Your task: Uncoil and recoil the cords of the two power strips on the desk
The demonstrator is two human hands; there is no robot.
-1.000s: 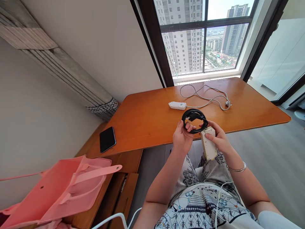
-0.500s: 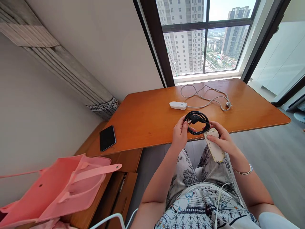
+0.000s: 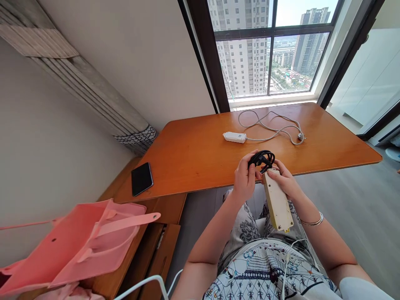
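Note:
My left hand (image 3: 244,180) is closed around a small coil of black cable (image 3: 261,159) with a black plug in it. My right hand (image 3: 285,182) grips the top end of a cream power strip (image 3: 277,202), thumb pressed on its face; the strip points down toward my lap. The black cable runs into the strip's top end. Both hands hover at the near edge of the orange wooden table (image 3: 193,154).
A white power strip (image 3: 234,137) with a loose grey cord (image 3: 271,126) lies further back on the table. A black phone (image 3: 141,178) rests on the lower wooden cabinet at left. A pink bag (image 3: 78,246) sits at lower left. A window stands beyond the table.
The black coil has been squeezed from a wide ring into a small bundle between my hands. The cream strip has swung so that more of its length shows, pointing down.

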